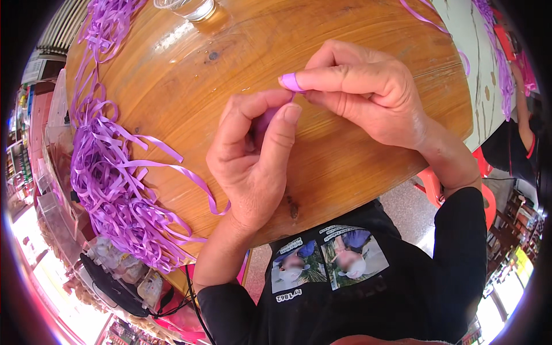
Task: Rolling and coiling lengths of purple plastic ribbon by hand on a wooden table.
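Black shirt [374,310] lies nearest. Above a wooden table [356,178], purple ribbon [291,82] joins two curled hands: the right hand [391,109] grips it at the fingertips, the left hand [247,155] pinches it between thumb and forefinger. Bare wood ahead; table edge beneath both forearms [221,253].

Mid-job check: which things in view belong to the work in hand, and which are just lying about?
Work in hand:
purple ribbon, held by left hand and right hand
ribbon heap, likely supply
wooden table

Apparently lying about:
clear cup
red plastic seat, partly hidden
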Action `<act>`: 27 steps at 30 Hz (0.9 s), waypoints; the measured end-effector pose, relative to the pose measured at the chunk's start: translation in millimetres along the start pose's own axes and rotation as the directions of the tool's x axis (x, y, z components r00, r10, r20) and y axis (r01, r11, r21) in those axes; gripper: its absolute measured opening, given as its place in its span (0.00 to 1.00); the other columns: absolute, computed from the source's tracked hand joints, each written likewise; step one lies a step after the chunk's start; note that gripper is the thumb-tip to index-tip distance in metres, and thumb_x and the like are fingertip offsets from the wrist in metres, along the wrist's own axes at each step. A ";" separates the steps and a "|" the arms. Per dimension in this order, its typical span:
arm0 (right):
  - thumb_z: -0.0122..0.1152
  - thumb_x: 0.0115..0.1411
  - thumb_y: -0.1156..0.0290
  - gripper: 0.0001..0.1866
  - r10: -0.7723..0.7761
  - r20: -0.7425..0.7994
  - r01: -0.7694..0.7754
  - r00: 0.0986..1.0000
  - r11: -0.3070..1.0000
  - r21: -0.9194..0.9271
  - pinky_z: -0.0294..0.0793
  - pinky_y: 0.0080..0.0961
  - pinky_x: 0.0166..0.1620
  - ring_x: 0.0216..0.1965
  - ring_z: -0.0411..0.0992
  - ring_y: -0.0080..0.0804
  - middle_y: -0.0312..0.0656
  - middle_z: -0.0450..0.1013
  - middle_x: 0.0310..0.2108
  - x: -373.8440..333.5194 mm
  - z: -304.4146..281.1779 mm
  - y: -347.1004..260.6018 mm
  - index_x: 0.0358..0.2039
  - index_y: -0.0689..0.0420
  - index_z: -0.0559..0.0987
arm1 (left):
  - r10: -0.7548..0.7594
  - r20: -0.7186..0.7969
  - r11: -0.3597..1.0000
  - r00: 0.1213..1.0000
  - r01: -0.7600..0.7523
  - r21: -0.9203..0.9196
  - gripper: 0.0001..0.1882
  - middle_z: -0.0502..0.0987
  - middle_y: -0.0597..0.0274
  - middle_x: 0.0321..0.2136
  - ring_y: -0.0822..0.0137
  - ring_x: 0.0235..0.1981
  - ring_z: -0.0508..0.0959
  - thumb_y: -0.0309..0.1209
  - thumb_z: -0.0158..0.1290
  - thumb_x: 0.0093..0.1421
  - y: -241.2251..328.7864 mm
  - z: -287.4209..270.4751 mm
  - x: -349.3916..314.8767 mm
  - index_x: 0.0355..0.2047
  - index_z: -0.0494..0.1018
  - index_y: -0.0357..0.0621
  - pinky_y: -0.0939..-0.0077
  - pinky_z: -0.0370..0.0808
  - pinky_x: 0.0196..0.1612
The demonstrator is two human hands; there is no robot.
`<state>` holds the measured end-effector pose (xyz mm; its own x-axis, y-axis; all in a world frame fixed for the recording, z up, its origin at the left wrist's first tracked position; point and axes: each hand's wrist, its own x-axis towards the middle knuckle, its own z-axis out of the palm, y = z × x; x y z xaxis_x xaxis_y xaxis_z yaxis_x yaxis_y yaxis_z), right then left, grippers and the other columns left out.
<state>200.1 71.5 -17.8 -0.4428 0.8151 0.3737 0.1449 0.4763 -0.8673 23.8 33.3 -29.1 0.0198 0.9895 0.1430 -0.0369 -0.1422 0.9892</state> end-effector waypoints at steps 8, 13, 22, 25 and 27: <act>0.63 0.48 0.84 0.16 -0.150 -0.033 0.132 0.988 0.940 -0.315 0.70 0.20 0.29 0.27 0.71 0.29 0.39 0.72 0.28 -1.2 6.8 -0.4 0.38 0.58 0.78 | -0.110 -0.029 0.988 0.994 0.106 -0.116 0.07 0.69 0.70 0.28 0.82 0.27 0.67 0.19 0.56 0.55 -1.9 10.6 0.7 0.36 0.74 0.35 0.90 0.64 0.30; 0.63 0.48 0.83 0.15 -0.005 -0.058 -0.007 0.998 0.979 -0.201 0.71 0.20 0.31 0.28 0.72 0.28 0.39 0.73 0.29 -2.7 7.4 -9.8 0.38 0.59 0.76 | -0.082 -0.019 0.995 0.996 0.081 -0.064 0.07 0.69 0.71 0.27 0.83 0.27 0.66 0.20 0.56 0.55 -1.7 6.6 0.1 0.36 0.74 0.36 0.91 0.63 0.29; 0.61 0.49 0.82 0.12 -0.010 0.074 0.016 0.997 0.997 -0.080 0.71 0.23 0.33 0.30 0.72 0.30 0.40 0.73 0.29 -0.1 -1.9 -3.1 0.37 0.60 0.78 | -0.247 0.130 0.908 0.960 0.276 -0.315 0.05 0.71 0.71 0.29 0.82 0.29 0.66 0.21 0.53 0.58 8.4 -1.8 -0.7 0.36 0.73 0.34 0.89 0.63 0.34; 0.62 0.45 0.82 0.14 -0.156 0.060 0.166 0.986 0.956 -0.241 0.71 0.24 0.31 0.29 0.71 0.34 0.41 0.72 0.28 -1.2 0.6 -2.2 0.36 0.61 0.78 | -0.318 0.135 0.885 0.939 0.345 -0.313 0.06 0.73 0.70 0.29 0.82 0.29 0.68 0.21 0.53 0.58 12.6 -1.4 0.1 0.37 0.73 0.34 0.90 0.64 0.33; 0.62 0.42 0.83 0.16 -0.246 0.048 0.247 0.968 0.911 -0.330 0.70 0.24 0.30 0.28 0.70 0.35 0.41 0.72 0.28 -2.2 2.1 0.3 0.36 0.62 0.79 | -0.362 0.129 0.878 0.923 0.384 -0.286 0.06 0.73 0.69 0.30 0.82 0.29 0.68 0.21 0.53 0.58 12.5 -0.1 -0.1 0.37 0.73 0.34 0.90 0.65 0.33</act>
<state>199.2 69.2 -19.6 -0.5064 0.6563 0.5593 0.3147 0.7445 -0.5888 23.2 31.4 -16.7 0.1604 0.9619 -0.2214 -0.3108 0.2621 0.9136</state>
